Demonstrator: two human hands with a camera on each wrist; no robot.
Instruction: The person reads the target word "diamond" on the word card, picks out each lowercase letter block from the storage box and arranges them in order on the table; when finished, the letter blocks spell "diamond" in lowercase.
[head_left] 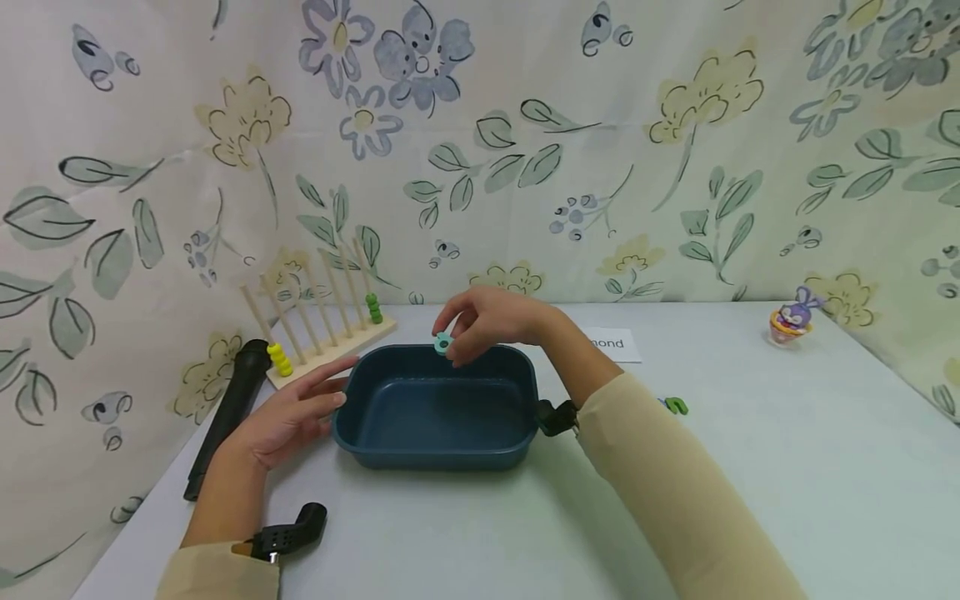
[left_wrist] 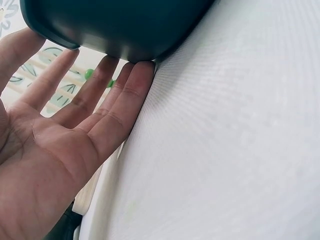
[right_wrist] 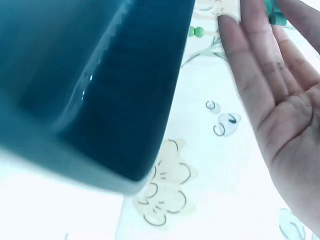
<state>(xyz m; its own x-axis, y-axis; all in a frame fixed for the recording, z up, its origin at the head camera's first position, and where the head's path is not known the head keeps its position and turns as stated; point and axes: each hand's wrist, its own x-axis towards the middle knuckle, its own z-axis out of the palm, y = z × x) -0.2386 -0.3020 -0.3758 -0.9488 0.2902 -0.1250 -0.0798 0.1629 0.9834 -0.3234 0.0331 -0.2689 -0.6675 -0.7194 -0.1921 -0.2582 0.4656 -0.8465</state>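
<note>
A dark blue rectangular basin stands on the white table, its inside bare. My left hand rests its spread fingertips against the basin's left side; the left wrist view shows these fingers touching the outer wall, not wrapped round it. Over the basin's far rim, my right hand pinches a small teal piece between thumb and fingers. Only part of that teal piece shows in the right wrist view, so its exact kind cannot be told.
Behind the left hand is a wooden peg rack with yellow beads and green beads. A black tube lies left of it. Rightward are a partly hidden card reading "mond", a green letter-like piece and a purple rabbit toy.
</note>
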